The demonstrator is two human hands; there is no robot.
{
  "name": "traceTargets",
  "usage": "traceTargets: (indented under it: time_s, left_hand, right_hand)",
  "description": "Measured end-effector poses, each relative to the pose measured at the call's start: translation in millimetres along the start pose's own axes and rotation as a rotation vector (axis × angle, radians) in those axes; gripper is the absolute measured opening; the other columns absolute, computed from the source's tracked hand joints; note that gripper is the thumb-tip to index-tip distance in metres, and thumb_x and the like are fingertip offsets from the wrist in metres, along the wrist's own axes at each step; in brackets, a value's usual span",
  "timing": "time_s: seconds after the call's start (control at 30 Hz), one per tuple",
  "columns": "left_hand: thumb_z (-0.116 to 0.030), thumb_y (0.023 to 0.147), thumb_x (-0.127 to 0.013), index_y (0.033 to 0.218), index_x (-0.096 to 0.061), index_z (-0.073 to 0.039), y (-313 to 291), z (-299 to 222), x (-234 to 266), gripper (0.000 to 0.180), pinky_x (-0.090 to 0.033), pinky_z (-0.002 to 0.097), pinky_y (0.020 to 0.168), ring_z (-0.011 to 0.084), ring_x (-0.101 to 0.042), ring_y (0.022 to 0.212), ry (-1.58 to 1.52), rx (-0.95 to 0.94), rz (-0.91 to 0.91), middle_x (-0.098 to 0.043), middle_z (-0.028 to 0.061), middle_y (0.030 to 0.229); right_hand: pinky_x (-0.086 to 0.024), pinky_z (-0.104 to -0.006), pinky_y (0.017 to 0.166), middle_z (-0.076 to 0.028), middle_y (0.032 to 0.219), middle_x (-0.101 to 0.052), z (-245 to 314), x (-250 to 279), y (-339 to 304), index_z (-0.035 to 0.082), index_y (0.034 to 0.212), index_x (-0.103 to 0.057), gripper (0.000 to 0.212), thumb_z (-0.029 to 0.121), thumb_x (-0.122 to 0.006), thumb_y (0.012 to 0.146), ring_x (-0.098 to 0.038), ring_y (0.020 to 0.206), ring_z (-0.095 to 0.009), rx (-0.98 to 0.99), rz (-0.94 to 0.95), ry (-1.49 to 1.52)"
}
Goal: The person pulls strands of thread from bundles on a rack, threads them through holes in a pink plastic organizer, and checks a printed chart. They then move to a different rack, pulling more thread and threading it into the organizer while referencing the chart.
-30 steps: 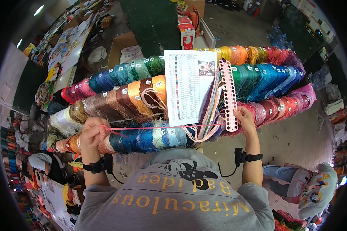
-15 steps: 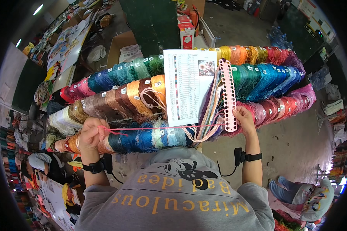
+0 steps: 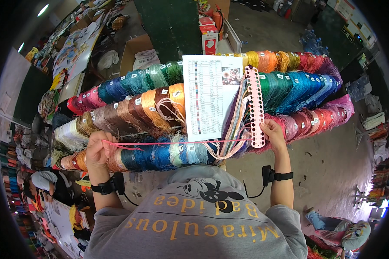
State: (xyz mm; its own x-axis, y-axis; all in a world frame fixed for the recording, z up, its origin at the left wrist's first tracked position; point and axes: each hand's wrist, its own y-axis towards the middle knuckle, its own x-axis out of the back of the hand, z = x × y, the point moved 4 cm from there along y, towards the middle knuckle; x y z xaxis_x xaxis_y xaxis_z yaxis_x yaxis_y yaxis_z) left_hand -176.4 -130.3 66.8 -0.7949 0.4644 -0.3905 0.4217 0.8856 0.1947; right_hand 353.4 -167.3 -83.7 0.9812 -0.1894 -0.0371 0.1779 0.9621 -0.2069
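Observation:
Closed in a pinch, my left hand [image 3: 98, 150] holds a pink embroidery thread [image 3: 173, 143] at the left, with a loose tail hanging beside the fingers. The thread runs taut and nearly level to the lower part of a pale pink thread holder card [image 3: 256, 101] with holes along both edges. My right hand [image 3: 273, 134] grips that card near its lower right edge. Several threads in purple, white, peach and green [image 3: 239, 116] hang from the card's left side and loop below it. A printed chart sheet [image 3: 205, 99] with a small picture lies left of the card.
Rows of labelled thread skeins [image 3: 129, 112] in many colours stretch across in front of me. Beyond them are a cardboard box [image 3: 136, 47], a dark green panel [image 3: 166, 28] and a red-and-white box [image 3: 209, 39]. Another person [image 3: 352, 234] is at the lower right.
My left hand has moved slightly left, drawing the pink thread farther out. My right hand and the card stay almost still. The person at lower right has shifted.

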Motion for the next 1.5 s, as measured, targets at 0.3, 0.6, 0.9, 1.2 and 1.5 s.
traceTargets:
  time_s: [0.3,0.6,0.9,1.2,1.5]
  left_hand:
    - [-0.013,0.093,-0.047,0.073,-0.046,-0.008,-23.0,-22.5,50.8,0.020,-0.028,0.0226,0.045,0.0085,-0.035,0.050,-0.110,-0.136,-0.146,-0.041,0.0002,0.059]
    - [-0.014,0.098,-0.041,0.089,-0.047,-0.006,-46.0,-0.1,110.6,0.014,-0.029,0.0220,0.052,0.0079,-0.033,0.052,-0.403,-0.137,-0.357,-0.037,-0.0011,0.064]
    - [-0.014,0.097,-0.045,0.100,-0.050,-0.006,-54.4,14.6,124.9,0.010,-0.030,0.0213,0.051,0.0070,-0.034,0.056,-0.445,-0.032,-0.577,-0.036,-0.0034,0.066]
    - [-0.017,0.097,-0.047,0.098,-0.055,-0.006,-65.0,26.5,156.1,0.013,-0.041,0.0214,0.054,0.0077,-0.042,0.058,-0.447,-0.010,-0.613,-0.046,-0.0015,0.070]
    - [-0.018,0.094,-0.053,0.096,-0.057,-0.009,-71.4,22.5,185.2,0.011,-0.040,0.0220,0.053,0.0080,-0.047,0.058,-0.478,-0.022,-0.729,-0.054,-0.0024,0.073]
  right_hand:
    - [-0.029,-0.0151,0.046,0.006,0.070,-0.056,1.4,0.0,-1.2,0.004,0.091,-0.060,0.012,0.016,-0.062,0.089,-0.042,0.053,0.001,-0.013,-0.009,-0.023]
    - [-0.029,-0.0159,0.044,0.006,0.066,-0.054,-4.0,-0.9,0.7,0.004,0.088,-0.060,0.010,0.013,-0.063,0.088,-0.042,0.050,0.000,0.029,-0.031,-0.102]
    - [-0.029,-0.0178,0.042,0.005,0.065,-0.053,-15.6,-0.2,11.2,0.005,0.086,-0.061,0.011,0.014,-0.065,0.086,-0.041,0.048,-0.002,0.074,-0.054,-0.164]
    - [-0.025,-0.0178,0.040,0.006,0.060,-0.048,-15.9,2.1,9.6,0.005,0.081,-0.057,0.010,0.011,-0.062,0.087,-0.038,0.045,-0.001,0.048,-0.076,-0.183]
    - [-0.022,-0.0174,0.039,0.008,0.060,-0.046,-23.4,5.1,12.5,0.007,0.079,-0.055,0.012,0.011,-0.061,0.088,-0.034,0.045,0.001,0.072,-0.100,-0.171]
